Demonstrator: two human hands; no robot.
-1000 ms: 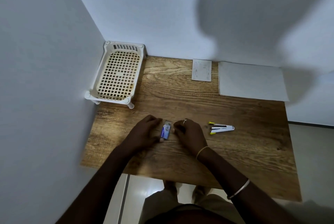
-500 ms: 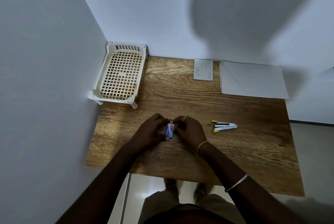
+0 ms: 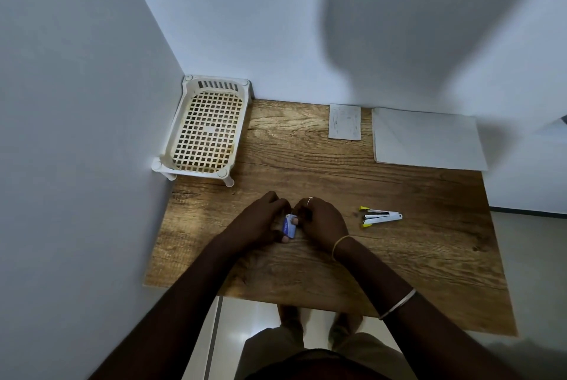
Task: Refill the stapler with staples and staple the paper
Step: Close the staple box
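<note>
A small blue and white staple box (image 3: 288,225) is held between both hands over the middle of the wooden table (image 3: 306,263). My left hand (image 3: 257,221) grips it from the left, with a fingertip under its lower end. My right hand (image 3: 322,220) pinches its upper end with thumb and fingers. A white stapler with yellow tips (image 3: 380,217) lies swung apart on the table to the right of my right hand, untouched. A stack of white paper (image 3: 426,138) lies at the back right against the wall.
A white plastic lattice basket (image 3: 208,131) stands in the back left corner. A small white card (image 3: 345,122) lies at the back middle. Walls close the left and back sides. The near table edge runs in front of my legs.
Both hands have closed in more tightly around the staple box, covering more of it. The stapler and paper have not moved.
</note>
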